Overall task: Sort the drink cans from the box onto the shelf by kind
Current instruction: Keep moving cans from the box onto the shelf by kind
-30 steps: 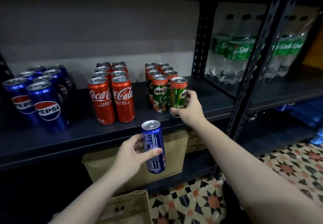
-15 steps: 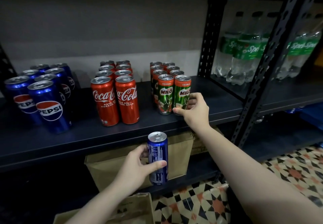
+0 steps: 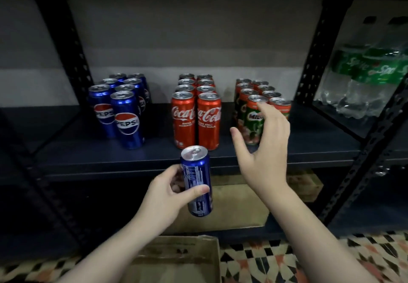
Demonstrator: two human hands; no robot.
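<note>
Left hand [image 3: 164, 191] grips 1 blue Pepsi can [image 3: 196, 181], thumb across the front, held upright just below the front edge of the shelf [image 3: 154, 157]. Right hand [image 3: 263, 148] is spread with its grip holding nothing, in front of the Milo cans [image 3: 254, 115].

Risks, my judgement: the Pepsi group [image 3: 120, 106] sits at the far left, so I must carry the can leftward past the Coca-Cola cans [image 3: 196, 115]. A low pass could clip the shelf edge; a close pass could topple the front Coca-Cola pair, since tall slim cans tip easily. The right hand's fingers are near the front Milo can tops and could knock 1 over.

Around: Sprite bottles [image 3: 371, 71] on the neighbouring bay, the cardboard box [image 3: 176, 258] below, another carton [image 3: 238, 207] on the lower shelf, patterned floor tiles [image 3: 287, 260].
</note>
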